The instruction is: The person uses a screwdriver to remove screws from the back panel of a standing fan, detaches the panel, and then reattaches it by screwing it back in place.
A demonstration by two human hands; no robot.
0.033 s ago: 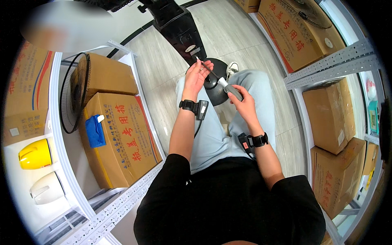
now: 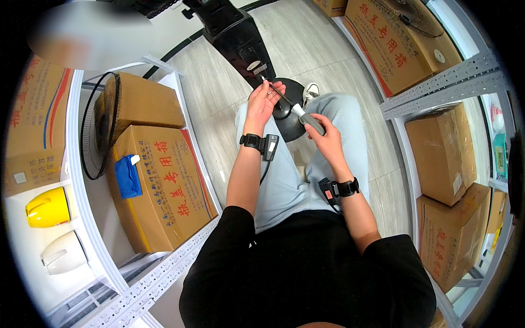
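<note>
My right hand [image 2: 327, 141] grips the grey handle of a screwdriver [image 2: 306, 119], held over my lap. Its thin shaft slants up and left to my left hand [image 2: 264, 103], whose fingertips close around the tip. Whether something small sits at the tip I cannot tell. Just beyond my hands stands a black fan base [image 2: 285, 112] with a round foot, and its black column [image 2: 236, 34] runs away across the floor. Both wrists carry black bands with small devices.
Metal shelving [image 2: 164, 273] stands on my left with cardboard boxes [image 2: 158, 191], a wire fan grille [image 2: 97, 128], a blue cloth, a yellow kettle [image 2: 48, 208] and a white one. More shelves [image 2: 437, 87] with boxes are on my right. Grey plank floor lies ahead.
</note>
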